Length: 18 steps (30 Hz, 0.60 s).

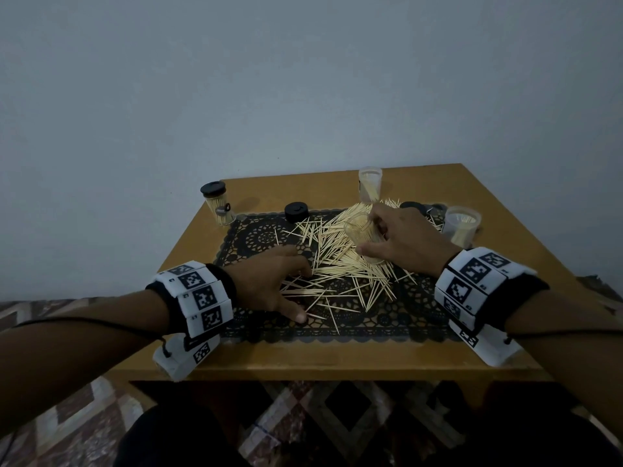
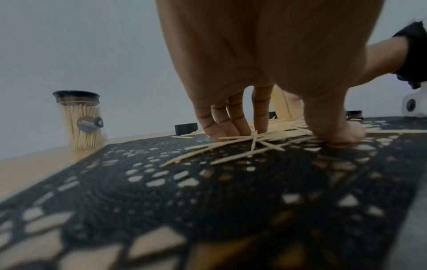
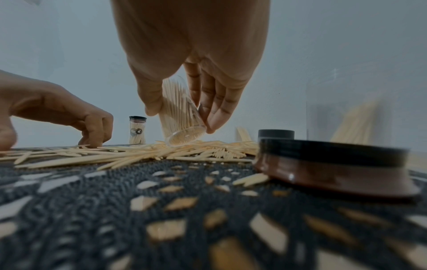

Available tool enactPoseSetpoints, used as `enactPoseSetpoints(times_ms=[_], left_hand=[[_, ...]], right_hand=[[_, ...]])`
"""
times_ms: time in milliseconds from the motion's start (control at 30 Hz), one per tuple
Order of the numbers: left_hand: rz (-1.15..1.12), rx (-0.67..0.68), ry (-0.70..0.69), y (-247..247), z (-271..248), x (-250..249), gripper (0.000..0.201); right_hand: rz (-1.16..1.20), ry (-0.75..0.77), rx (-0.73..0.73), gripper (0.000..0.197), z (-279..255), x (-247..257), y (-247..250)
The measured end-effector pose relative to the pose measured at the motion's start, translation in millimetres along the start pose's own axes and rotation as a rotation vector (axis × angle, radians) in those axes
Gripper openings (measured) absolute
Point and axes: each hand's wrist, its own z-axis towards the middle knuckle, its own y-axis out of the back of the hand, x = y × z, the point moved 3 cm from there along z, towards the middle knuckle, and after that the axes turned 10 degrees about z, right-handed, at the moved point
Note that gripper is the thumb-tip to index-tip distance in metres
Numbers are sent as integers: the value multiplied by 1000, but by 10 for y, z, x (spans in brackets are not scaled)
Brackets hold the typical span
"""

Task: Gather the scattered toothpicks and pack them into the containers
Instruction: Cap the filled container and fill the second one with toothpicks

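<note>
Many pale toothpicks (image 1: 340, 261) lie scattered over a black lace mat (image 1: 387, 328) on a wooden table (image 1: 337, 362). My left hand (image 1: 301, 293) is palm down at the pile's left edge. Its fingertips (image 2: 231, 131) press on toothpicks (image 2: 242, 144) and the thumb rests on the mat, apart from the fingers. My right hand (image 1: 369, 230) grips a clear container (image 1: 359, 230) partly filled with toothpicks. In the right wrist view that container (image 3: 177, 113) is tilted, its base just above the pile (image 3: 161, 151), between thumb and fingers of the right hand (image 3: 182, 120).
A filled container with a black lid (image 1: 218, 205) stands at the back left. Two lidless containers holding toothpicks stand at the back (image 1: 370, 183) and at the right (image 1: 461, 227). A loose black lid (image 1: 296, 212) lies on the mat; another lid (image 3: 332, 164) lies near my right wrist.
</note>
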Motion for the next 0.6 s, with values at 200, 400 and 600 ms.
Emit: enactPoseSetpoints(times_ms=[200, 400, 600], left_hand=[[-11, -98, -34, 24, 23, -16, 42], [11, -202, -45, 67, 100, -21, 15], [37, -235, -62, 78, 134, -1, 17]], right_hand=[[5, -5, -1, 53, -4, 0, 2], [8, -6, 4, 53, 2, -12, -10], [7, -3, 0, 54, -2, -16, -2]])
